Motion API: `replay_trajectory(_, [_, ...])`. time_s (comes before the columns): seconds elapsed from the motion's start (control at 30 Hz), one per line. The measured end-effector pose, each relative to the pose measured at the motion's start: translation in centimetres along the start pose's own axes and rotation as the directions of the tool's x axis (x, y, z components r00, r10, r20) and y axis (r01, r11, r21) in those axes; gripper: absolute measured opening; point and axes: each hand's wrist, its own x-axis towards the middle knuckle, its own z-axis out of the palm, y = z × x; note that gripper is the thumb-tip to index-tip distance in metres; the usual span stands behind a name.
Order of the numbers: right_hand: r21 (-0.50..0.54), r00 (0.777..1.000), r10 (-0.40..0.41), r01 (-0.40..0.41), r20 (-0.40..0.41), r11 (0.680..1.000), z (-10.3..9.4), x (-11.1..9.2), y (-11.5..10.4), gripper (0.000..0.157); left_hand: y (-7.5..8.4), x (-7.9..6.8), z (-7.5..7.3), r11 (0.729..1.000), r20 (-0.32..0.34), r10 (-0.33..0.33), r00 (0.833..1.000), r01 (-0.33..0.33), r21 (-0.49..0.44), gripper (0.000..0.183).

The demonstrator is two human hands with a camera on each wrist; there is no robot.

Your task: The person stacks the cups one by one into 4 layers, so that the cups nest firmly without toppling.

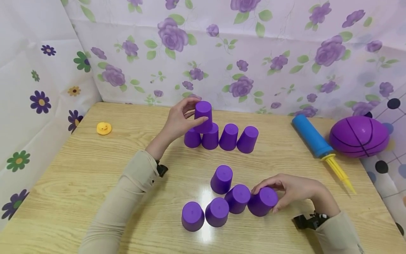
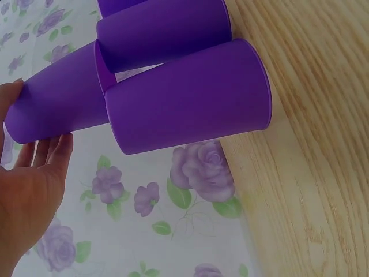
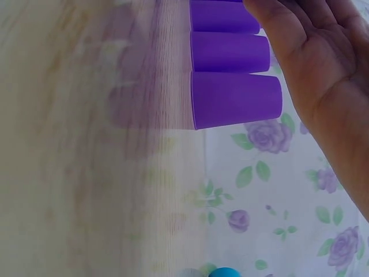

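My left hand (image 1: 179, 118) grips an upside-down purple cup (image 1: 203, 113) between thumb and fingers. The held cup's rim is right at the tops of two cups at the left end of a back row of upside-down purple cups (image 1: 228, 137). In the left wrist view, the held cup (image 2: 60, 98) meets the base of a standing cup (image 2: 190, 95). At the front right, my right hand (image 1: 295, 188) holds another upturned purple cup (image 1: 262, 201) by its sides. That cup stands at the end of a loose group with several more purple cups (image 1: 217, 211).
A yellow toy duck (image 1: 104, 128) sits at the back left of the wooden table (image 1: 76, 190). To the right lie a blue and yellow hand pump (image 1: 312, 135) and a purple ball (image 1: 359, 136) with black lines. Flowered cloth (image 1: 206, 60) hangs behind the table.
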Motion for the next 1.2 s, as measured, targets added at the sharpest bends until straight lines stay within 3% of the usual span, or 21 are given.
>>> replay_trajectory(0.17, [-0.015,1.000,-0.029,0.029,0.007,0.999,0.2,0.1,0.1,0.058,-1.5,0.0,-0.6,0.995,0.037,0.000,0.999,-0.003,0.096,0.071])
replay_trajectory(0.33, [-0.007,1.000,-0.006,0.006,0.002,1.000,0.2,0.0,0.4,0.059,-1.8,-1.4,-1.9,0.983,0.044,-0.081,0.996,0.073,0.170,0.086])
replay_trajectory(0.5, [-0.157,0.997,-0.075,0.070,-0.031,0.985,-0.3,-0.5,0.5,0.060,-1.8,-3.2,-3.0,0.970,-0.007,-0.134,0.991,0.133,0.205,0.087])
replay_trajectory(0.63, [-0.281,0.990,-0.097,0.064,-0.102,0.958,-0.7,-0.9,0.0,0.059,-1.3,-4.7,-3.2,0.970,-0.066,-0.094,0.993,0.106,0.218,0.078])
replay_trajectory(0.77, [-0.357,0.975,-0.047,-0.035,-0.218,0.934,-1.0,-1.5,-0.7,0.056,-0.5,-6.0,-2.5,0.980,-0.105,-0.019,0.994,0.039,0.194,0.059])
replay_trajectory(0.87, [-0.392,0.953,-0.006,-0.119,-0.304,0.912,-1.4,-1.9,-1.6,0.055,0.0,-6.9,-1.6,0.989,-0.047,0.018,0.999,-0.011,0.149,0.043])
replay_trajectory(0.97, [-0.412,0.937,0.020,-0.172,-0.348,0.895,-1.8,-1.9,-2.9,0.053,0.4,-7.8,-0.5,0.992,0.076,0.028,0.997,-0.037,0.123,0.033])
replay_trajectory(1.07, [-0.449,0.928,0.039,-0.216,-0.371,0.867,-2.3,-2.0,-4.7,0.053,0.5,-8.7,0.9,0.987,0.209,0.030,0.978,-0.061,0.146,0.034])
replay_trajectory(1.2, [-0.553,0.911,0.046,-0.288,-0.409,0.782,-3.0,-2.1,-7.8,0.055,0.3,-9.5,2.9,0.985,0.320,0.043,0.946,-0.094,0.147,0.041])
